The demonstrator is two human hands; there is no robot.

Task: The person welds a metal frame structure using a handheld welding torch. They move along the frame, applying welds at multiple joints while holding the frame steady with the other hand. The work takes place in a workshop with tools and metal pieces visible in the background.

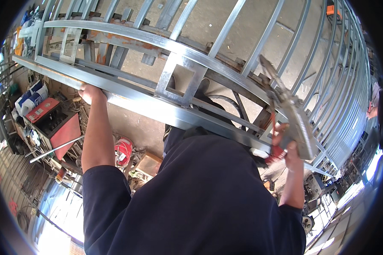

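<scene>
A long galvanised steel beam [136,104] runs across in front of my body, along the near side of a large metal frame. My left hand [92,92] is closed on its lower edge, toward the left end, with the fingertips partly hidden. Over the right part of the frame, my right hand [287,142] grips a long grey metal tool [295,117] with red at its lower end. Motion blurs the tool, so I cannot tell its exact kind. A flat square plate with a square cutout [161,80] joins the beam to the curved rail [157,41] behind it.
Parallel steel bars [266,36] extend away from the rail. Left of me stand a red-and-black machine [53,123] and a red bucket [123,151]. An orange object [334,13] lies at the far right. Another person's hand [372,112] shows at the right edge.
</scene>
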